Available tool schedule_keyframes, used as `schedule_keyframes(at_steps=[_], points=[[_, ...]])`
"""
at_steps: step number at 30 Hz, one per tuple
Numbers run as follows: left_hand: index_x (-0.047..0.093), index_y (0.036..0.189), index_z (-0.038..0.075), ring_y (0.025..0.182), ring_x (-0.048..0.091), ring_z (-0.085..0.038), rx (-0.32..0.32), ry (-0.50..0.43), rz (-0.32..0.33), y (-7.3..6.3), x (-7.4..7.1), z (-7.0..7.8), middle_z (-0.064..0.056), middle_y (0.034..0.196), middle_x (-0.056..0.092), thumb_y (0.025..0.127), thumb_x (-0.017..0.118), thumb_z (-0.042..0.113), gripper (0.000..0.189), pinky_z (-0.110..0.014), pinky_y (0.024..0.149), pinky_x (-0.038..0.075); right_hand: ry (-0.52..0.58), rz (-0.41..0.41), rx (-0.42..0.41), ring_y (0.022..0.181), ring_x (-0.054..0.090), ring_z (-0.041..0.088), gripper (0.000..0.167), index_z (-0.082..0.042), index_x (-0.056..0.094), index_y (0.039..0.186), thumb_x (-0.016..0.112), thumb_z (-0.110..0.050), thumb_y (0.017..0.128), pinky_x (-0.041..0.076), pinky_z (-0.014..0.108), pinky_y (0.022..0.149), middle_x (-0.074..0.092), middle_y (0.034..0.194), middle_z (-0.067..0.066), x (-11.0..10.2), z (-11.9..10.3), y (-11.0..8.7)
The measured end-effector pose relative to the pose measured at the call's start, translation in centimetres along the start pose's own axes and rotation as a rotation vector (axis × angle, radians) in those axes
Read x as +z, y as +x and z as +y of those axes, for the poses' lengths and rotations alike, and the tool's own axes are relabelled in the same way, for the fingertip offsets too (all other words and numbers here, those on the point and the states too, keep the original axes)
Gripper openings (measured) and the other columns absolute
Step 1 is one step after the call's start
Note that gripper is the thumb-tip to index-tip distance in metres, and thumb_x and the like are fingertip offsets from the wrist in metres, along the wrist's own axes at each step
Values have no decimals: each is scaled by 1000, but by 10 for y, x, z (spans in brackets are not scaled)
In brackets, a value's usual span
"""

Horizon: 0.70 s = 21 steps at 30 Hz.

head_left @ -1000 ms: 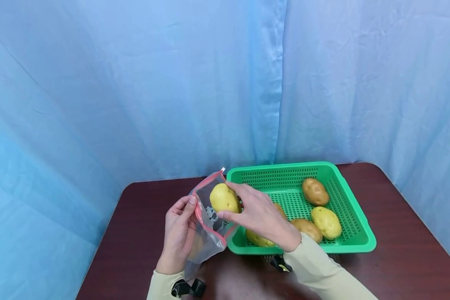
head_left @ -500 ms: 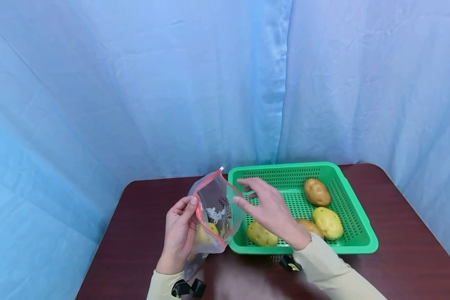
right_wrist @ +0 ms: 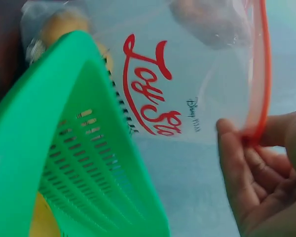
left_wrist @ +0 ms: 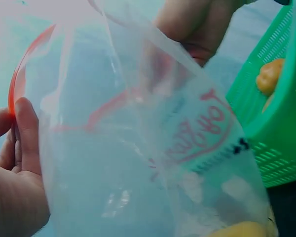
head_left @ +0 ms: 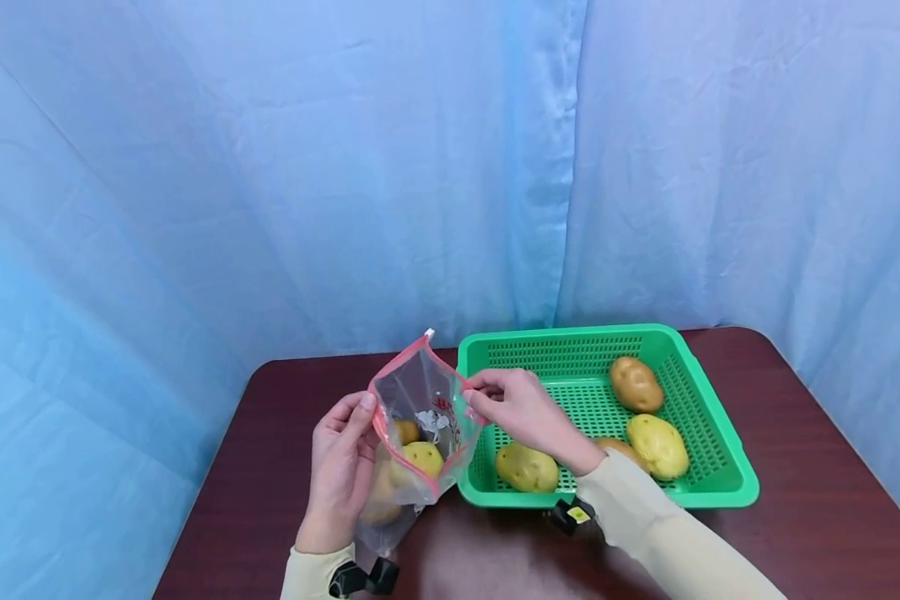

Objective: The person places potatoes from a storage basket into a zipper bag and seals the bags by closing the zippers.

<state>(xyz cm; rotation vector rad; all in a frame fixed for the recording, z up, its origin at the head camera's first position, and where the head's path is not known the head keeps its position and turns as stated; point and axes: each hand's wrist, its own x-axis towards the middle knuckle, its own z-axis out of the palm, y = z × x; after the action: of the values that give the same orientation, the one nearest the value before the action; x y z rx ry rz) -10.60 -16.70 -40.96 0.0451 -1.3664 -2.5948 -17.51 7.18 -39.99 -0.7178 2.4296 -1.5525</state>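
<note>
A clear zip bag [head_left: 457, 454] with a red-edged mouth hangs between both hands, its mouth spread wide. My left hand [head_left: 339, 467] pinches the left edge of the mouth between thumb and fingers. On the opposite edge, my right hand [head_left: 521, 408] pinches the red strip, as the right wrist view also shows. Inside the bag lie a yellow potato [head_left: 422, 457] and a brown potato [head_left: 406, 431], partly seen through the plastic. Red lettering [right_wrist: 150, 91] is printed on the bag's side.
Right of the bag stands a green basket [head_left: 720, 497]. It holds a yellow potato [head_left: 527, 468] at the front left, another yellow potato [head_left: 657, 447] and a brown potato [head_left: 636, 384] at the right, and one partly hidden behind my right forearm. A blue curtain [head_left: 390, 167] hangs behind the table [head_left: 270, 467].
My right hand lowered a yellow potato into the bag and let go of it, drew back right, then took hold of the bag's right edge. The bag's mouth is spread wider and slightly further left.
</note>
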Motion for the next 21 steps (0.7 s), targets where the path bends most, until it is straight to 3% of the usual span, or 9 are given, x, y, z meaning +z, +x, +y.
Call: schedule_keyframes(at_steps=[3,5,12,21], points=[[76,94,13,69,65,-5,-45,22,-49,-1,-1,-5,2,80,70,105,58,2,24,-18,66,56,73,-55,-16,79,70,19,26,-7,74,115,63,-28,105,60,36,77,72,86,-1,-6,3,0],[76,94,14,69,65,-4,-68,33,-66,-2,0,-9,3,80,69,105,58,2,24,-18,66,56,66,-81,-28,86,71,20,33,-6,72,122,61,-32,106,60,36,81,73,90,1,-12,6,-1],[75,94,12,69,64,-4,-71,31,-56,-4,4,-19,3,81,68,104,60,2,21,-17,67,56,-140,-32,-34,111,69,18,42,-12,67,134,60,-41,106,57,43,95,72,125,3,-49,20,-10],[75,95,13,68,63,-5,-75,37,-57,-5,2,-17,2,79,69,105,60,5,21,-18,66,56,-254,-45,-19,130,58,31,50,-12,60,144,63,-42,104,49,55,105,61,144,7,-80,34,-18]])
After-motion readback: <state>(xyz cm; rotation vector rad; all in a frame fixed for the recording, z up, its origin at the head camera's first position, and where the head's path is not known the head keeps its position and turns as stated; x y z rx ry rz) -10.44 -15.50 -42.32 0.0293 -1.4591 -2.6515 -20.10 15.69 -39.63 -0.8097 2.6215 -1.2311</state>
